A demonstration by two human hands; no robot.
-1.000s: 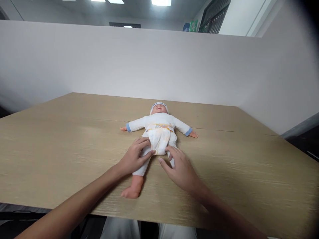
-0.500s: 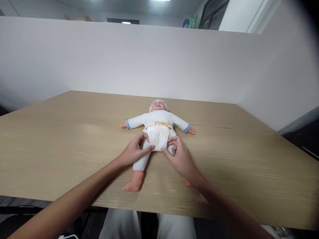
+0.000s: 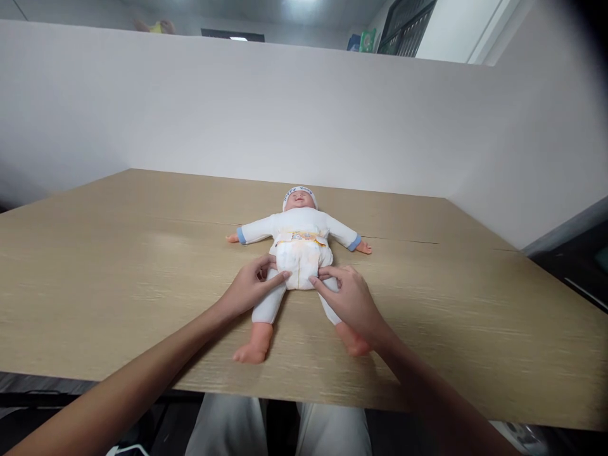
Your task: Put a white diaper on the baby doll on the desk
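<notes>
A baby doll (image 3: 298,229) in a white suit and cap lies on its back on the wooden table (image 3: 118,266), arms spread, feet toward me. It wears a white diaper (image 3: 302,261) around the hips. My left hand (image 3: 249,288) pinches the diaper's lower left edge at the doll's thigh. On the other side, my right hand (image 3: 350,299) pinches the lower right edge, fingers curled and covering part of that leg. Both bare feet of the doll show near the table's front edge.
White partition walls (image 3: 266,114) enclose the table at the back and right. The table's front edge (image 3: 285,392) runs just above my lap, where light trousers show. A dark gap lies off the right edge of the table.
Both hands went from lying flat over the doll's thighs to pinching the diaper's lower edges. The view shifted a little, so the doll sits higher and its right foot shows.
</notes>
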